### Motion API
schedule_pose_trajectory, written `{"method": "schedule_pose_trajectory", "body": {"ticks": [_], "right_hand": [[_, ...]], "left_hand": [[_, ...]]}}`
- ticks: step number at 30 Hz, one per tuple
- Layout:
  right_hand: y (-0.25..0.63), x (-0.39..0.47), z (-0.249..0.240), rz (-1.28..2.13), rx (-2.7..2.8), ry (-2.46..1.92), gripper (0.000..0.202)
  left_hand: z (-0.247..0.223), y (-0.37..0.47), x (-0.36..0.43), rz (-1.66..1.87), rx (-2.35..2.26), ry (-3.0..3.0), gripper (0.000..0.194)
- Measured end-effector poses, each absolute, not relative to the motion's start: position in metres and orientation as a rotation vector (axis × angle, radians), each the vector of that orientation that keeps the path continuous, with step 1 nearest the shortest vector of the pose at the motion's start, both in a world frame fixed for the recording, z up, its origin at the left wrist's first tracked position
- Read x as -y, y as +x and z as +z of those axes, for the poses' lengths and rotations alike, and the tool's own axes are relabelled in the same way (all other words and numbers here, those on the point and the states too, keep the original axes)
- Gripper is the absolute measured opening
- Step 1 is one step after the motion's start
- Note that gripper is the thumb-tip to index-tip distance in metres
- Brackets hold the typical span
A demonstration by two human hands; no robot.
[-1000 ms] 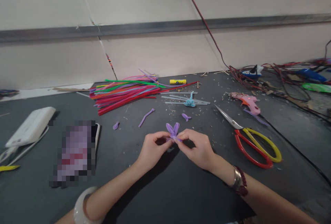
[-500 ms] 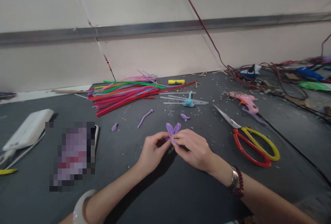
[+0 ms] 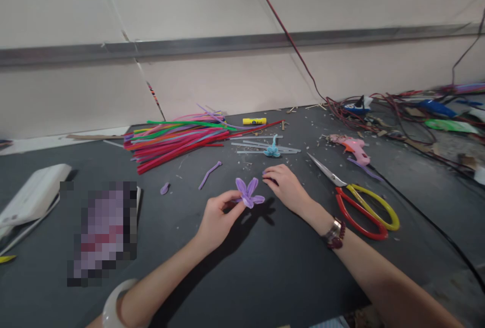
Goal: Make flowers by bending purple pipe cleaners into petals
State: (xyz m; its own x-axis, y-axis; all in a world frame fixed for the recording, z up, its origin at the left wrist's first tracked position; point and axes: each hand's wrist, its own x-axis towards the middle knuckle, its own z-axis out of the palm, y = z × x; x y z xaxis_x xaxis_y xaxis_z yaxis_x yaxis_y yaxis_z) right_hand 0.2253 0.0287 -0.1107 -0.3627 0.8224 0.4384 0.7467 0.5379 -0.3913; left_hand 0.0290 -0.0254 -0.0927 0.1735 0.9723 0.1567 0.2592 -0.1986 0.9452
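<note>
My left hand (image 3: pixel 220 217) pinches a purple pipe-cleaner flower (image 3: pixel 248 194) between thumb and fingers, its looped petals spread above the table. My right hand (image 3: pixel 286 189) reaches down to the tabletop, fingers closed on a small purple pipe-cleaner piece (image 3: pixel 264 172); only a bit of it shows at the fingertips. Left of the flower lie a bent purple stem (image 3: pixel 209 175) and a small purple loop (image 3: pixel 164 188). Beyond my right hand a light-blue pipe-cleaner flower (image 3: pixel 272 151) rests on clear glue sticks (image 3: pixel 242 144).
A bundle of coloured pipe cleaners (image 3: pixel 178 141) and a yellow tube (image 3: pixel 254 121) lie at the back. Scissors (image 3: pixel 364 199) and a pink glue gun (image 3: pixel 350 147) with its cord are on the right, near tangled wires (image 3: pixel 375 115). A white power bank (image 3: pixel 36 191) sits left.
My right hand has let go of the flower and moved right and forward to the small purple piece. My left hand keeps the flower, now more fully visible. The view has shifted slightly.
</note>
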Motion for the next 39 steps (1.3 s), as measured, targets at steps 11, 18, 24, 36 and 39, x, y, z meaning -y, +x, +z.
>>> {"method": "schedule_pose_trajectory", "body": {"ticks": [11,18,24,36,39], "right_hand": [[0.232,-0.02,-0.1,0.357,2.072,-1.365,0.016],[0.234,-0.019,-0.092,1.125,1.46,-1.273,0.015],[0.236,-0.013,-0.087,1.493,1.262,-1.094,0.02],[0.235,-0.006,-0.075,1.538,1.193,-1.017,0.014],[0.236,-0.004,-0.072,1.472,1.282,-1.036,0.014]], "left_hand": [[-0.099,0.028,0.023,1.001,-1.138,1.538,0.016],[-0.091,0.028,0.024,0.848,-0.923,1.39,0.015],[-0.091,0.026,0.023,0.734,-0.823,1.307,0.014],[-0.087,0.025,0.019,0.753,-0.934,1.317,0.017],[-0.087,0.025,0.019,0.751,-0.949,1.333,0.018]]}}
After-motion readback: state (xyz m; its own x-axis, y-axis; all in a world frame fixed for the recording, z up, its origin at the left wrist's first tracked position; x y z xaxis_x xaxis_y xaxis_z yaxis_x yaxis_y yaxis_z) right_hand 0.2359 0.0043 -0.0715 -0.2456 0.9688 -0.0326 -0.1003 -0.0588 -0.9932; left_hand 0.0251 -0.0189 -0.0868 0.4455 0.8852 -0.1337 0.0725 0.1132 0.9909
